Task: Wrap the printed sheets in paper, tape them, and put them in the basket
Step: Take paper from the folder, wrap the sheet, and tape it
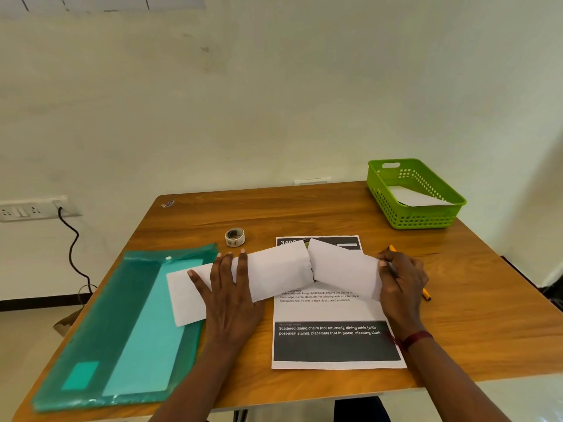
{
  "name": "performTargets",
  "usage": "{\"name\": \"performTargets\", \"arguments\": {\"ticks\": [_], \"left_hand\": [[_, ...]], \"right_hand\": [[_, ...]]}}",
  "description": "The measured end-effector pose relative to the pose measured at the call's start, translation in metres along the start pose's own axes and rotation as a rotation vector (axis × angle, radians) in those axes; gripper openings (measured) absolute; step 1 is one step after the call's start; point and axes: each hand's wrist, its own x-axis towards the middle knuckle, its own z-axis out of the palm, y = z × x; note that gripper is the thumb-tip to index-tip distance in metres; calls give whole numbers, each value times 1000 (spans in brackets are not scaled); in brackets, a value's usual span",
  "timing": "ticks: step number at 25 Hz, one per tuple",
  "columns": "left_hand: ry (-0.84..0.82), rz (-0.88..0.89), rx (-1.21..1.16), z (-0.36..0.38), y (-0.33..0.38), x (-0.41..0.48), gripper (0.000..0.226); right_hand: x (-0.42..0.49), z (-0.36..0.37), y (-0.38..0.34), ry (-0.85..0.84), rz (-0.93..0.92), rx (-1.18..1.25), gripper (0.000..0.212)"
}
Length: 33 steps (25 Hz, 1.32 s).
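Observation:
A white wrapping paper (280, 269) lies folded across the table, its two flaps meeting over the middle of the printed sheet (332, 312). My left hand (228, 287) presses flat on the left flap with straight fingers. My right hand (402, 281) pinches the right flap's edge between thumb and fingers. The printed sheet lies flat beneath, its dark bands showing at top and bottom. A small roll of tape (235, 236) stands behind the paper. The green basket (380, 196) sits at the table's far right corner with a white wrapped paper inside.
A teal plastic folder (122, 324) lies along the left side of the wooden table (472, 315). A yellow pencil (426, 295) lies under my right hand. A wall socket with a black cable (71, 248) is at the left. The wall stands right behind the table.

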Motion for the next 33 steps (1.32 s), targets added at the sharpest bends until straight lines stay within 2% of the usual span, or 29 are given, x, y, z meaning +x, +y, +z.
{"name": "performTargets", "arguments": {"ticks": [12, 18, 21, 23, 27, 29, 33], "left_hand": [[-22, 125, 21, 3, -2, -1, 102], [-10, 162, 26, 3, -2, 1, 103], [-2, 167, 23, 2, -2, -1, 102], [12, 161, 16, 2, -2, -1, 101], [28, 120, 7, 1, -2, -1, 96], [27, 117, 1, 1, -2, -1, 94], [23, 117, 3, 2, -2, 1, 92]], "right_hand": [[6, 11, 11, -185, -65, -177, 20], [9, 27, -12, -334, -186, -43, 16], [1, 37, -24, -367, -197, 87, 31], [-1, 37, -27, -298, -133, 156, 33], [1, 34, -16, -161, 226, 479, 32], [1, 34, -7, -143, 364, 594, 23], [3, 33, -4, -164, 483, 709, 11]]}}
